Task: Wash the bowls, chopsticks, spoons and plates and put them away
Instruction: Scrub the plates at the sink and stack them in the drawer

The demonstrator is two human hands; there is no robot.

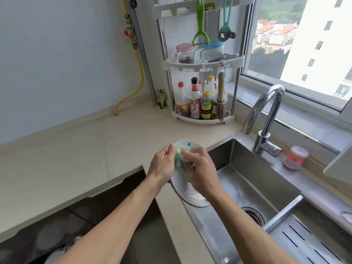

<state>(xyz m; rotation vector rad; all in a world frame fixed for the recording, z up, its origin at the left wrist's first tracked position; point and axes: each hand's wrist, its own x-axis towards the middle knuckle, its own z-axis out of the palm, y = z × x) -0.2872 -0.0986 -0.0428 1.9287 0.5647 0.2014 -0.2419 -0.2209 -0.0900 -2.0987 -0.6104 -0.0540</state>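
A white plate [187,195] with small blue marks is held tilted over the left edge of the steel sink [253,180]. My left hand [162,166] grips the plate's far left rim, thumb on top. My right hand [200,168] holds a green and white sponge [180,156] and presses it on the plate's upper face. The hands hide much of the plate's middle. No bowls, chopsticks or spoons show in the sink.
A chrome tap [266,115] arches over the sink's back. A pink dish brush [294,158] stands on the ledge to its right. A corner rack [202,73] with sauce bottles is behind. A black hob [80,216] lies left, a slotted drain tray [308,239] right.
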